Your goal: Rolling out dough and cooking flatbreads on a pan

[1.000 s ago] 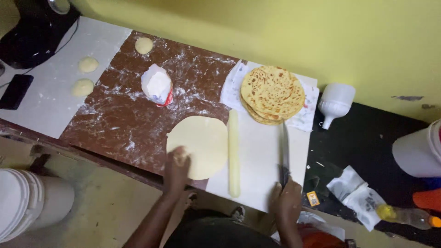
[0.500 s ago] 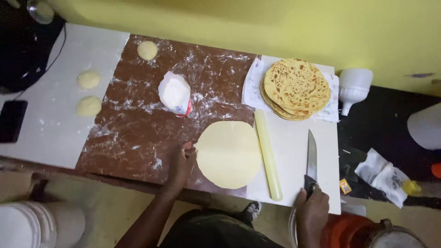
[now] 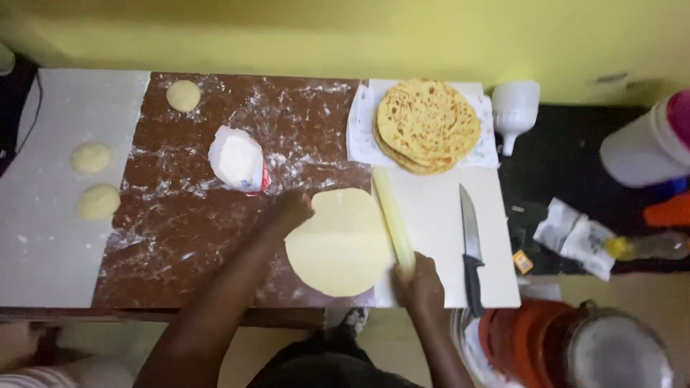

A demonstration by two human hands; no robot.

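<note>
**One Rolled Disc, One Pin, Three Dough Balls**

One flat, pale, round dough disc [image 3: 339, 243] is seen lying across the seam between the floured brown marble slab [image 3: 180, 237] and the smooth white board [image 3: 438, 223]. Its upper left edge is touched by the left hand [image 3: 291, 210], whose fingers appear curled; whether they pinch the edge cannot be told. The near end of the single pale, cylindrical pin [image 3: 392, 217] is gripped by the right hand [image 3: 419, 284], fingers closed around it; the pin lies just beside the disc's right edge.

Three small dough balls are counted: one [image 3: 183, 95] at the slab's far corner, two [image 3: 91, 157] [image 3: 98, 202] on the white sheet to the left. One open flour bag [image 3: 239, 159] sits on the slab. One stack of browned, blistered flatbreads [image 3: 428, 123] rests on paper. One black-handled knife [image 3: 471, 248] lies on the board, apart from the hand.
</note>
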